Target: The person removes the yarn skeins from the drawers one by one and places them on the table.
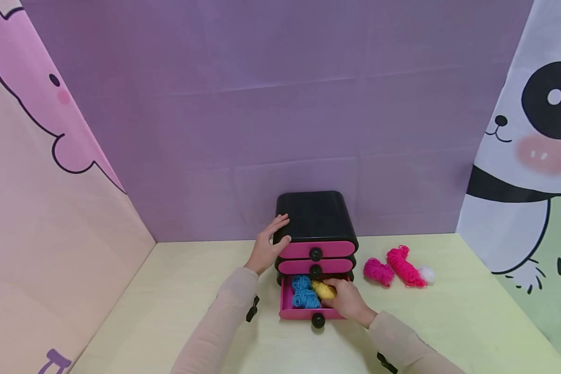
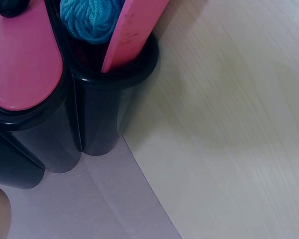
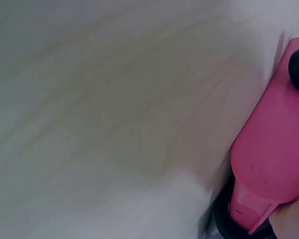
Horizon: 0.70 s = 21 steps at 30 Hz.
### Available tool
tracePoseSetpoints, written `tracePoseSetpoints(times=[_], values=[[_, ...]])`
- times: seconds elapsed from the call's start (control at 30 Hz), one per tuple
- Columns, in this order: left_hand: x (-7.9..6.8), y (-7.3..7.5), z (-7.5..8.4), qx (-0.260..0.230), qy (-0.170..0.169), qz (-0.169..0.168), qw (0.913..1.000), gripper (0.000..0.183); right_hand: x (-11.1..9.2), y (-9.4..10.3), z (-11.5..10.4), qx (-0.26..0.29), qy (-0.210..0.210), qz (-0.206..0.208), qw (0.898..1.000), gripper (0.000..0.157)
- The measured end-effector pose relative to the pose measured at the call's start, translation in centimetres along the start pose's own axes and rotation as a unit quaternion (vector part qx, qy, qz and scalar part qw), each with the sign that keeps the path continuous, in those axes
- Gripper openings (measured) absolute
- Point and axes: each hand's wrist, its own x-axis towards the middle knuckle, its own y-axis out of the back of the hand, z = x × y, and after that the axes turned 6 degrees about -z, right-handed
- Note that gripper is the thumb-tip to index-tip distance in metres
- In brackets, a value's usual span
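Note:
A small black chest of drawers (image 1: 315, 215) with pink drawer fronts stands against the back wall. Its bottom drawer (image 1: 299, 314) is pulled out and holds a blue yarn skein (image 1: 305, 292) and a yellow yarn bundle (image 1: 324, 290). My left hand (image 1: 267, 246) rests on the chest's upper left side, fingers extended. Inside the drawer's right part, my right hand (image 1: 348, 300) grips the yellow bundle between thumb and fingers. Blue yarn (image 2: 92, 19) shows in the left wrist view too. Only a bit of the right hand (image 3: 291, 219) appears in the right wrist view.
To the right of the chest lie a magenta yarn bundle (image 1: 378, 272), a longer bright pink skein (image 1: 405, 267) and a white fluffy ball (image 1: 427, 274). A purple backdrop (image 1: 280, 114) rises behind the pale wooden table (image 1: 191, 291). Printed cartoon panels flank both sides.

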Motion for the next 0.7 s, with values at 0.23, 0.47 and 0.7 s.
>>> tracePoseSetpoints(times=[0.23,0.47,0.7], values=[[0.0,0.1,-0.1,0.002,0.002,-0.003,1.0000,0.047,0.0,0.1,0.0,0.011,0.000,0.012,1.000,0.041],[-0.1,-0.1,0.1,0.003,-0.002,0.000,1.0000,0.047,0.0,0.3,0.1,0.026,-0.015,0.018,0.999,0.039],[0.0,0.0,-0.1,0.005,-0.010,0.003,0.9999,0.047,-0.3,1.3,-0.2,0.048,-0.042,0.017,0.998,0.041]])
